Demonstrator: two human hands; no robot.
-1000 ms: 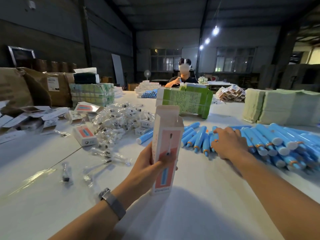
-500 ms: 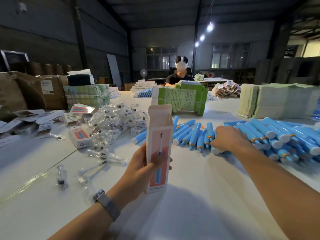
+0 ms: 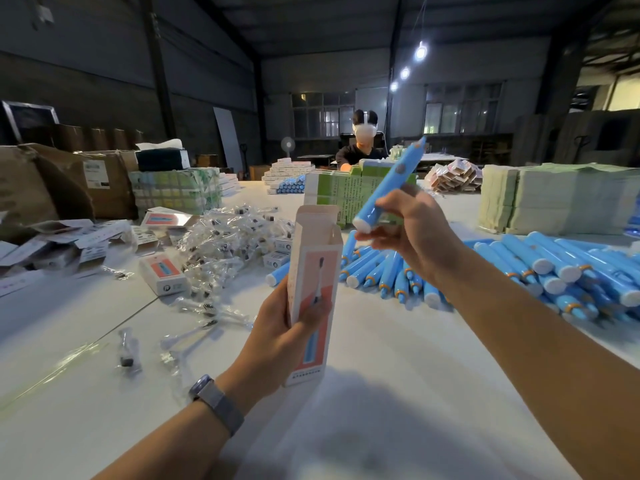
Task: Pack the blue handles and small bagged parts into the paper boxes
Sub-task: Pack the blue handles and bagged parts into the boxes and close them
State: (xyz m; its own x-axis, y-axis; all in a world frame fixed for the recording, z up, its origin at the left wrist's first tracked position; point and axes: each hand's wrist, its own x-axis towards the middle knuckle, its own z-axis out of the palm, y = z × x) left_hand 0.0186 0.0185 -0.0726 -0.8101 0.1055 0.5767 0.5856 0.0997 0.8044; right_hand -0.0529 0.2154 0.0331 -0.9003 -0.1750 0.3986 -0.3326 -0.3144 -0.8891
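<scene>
My left hand point(image 3: 277, 332) grips an upright pink-and-white paper box point(image 3: 313, 282), its top flap open, above the white table point(image 3: 398, 393). To the right of the box's open top, my right hand point(image 3: 414, 233) holds one blue handle point(image 3: 386, 187) tilted, white end down by the box mouth, tip pointing up and away. A heap of blue handles point(image 3: 540, 268) lies on the table to the right. A pile of small clear bagged parts point(image 3: 228, 244) lies to the left of the box.
A closed pink box point(image 3: 162, 273) and loose bagged parts point(image 3: 194, 337) lie at left. Green cartons point(image 3: 349, 194) stand behind the box, stacked paper point(image 3: 554, 199) at right, cardboard boxes point(image 3: 69, 181) at far left. A person point(image 3: 363, 143) sits across the table.
My right hand has lifted off the heap with one blue handle and brought it up beside the box's open top. My left hand keeps the box upright.
</scene>
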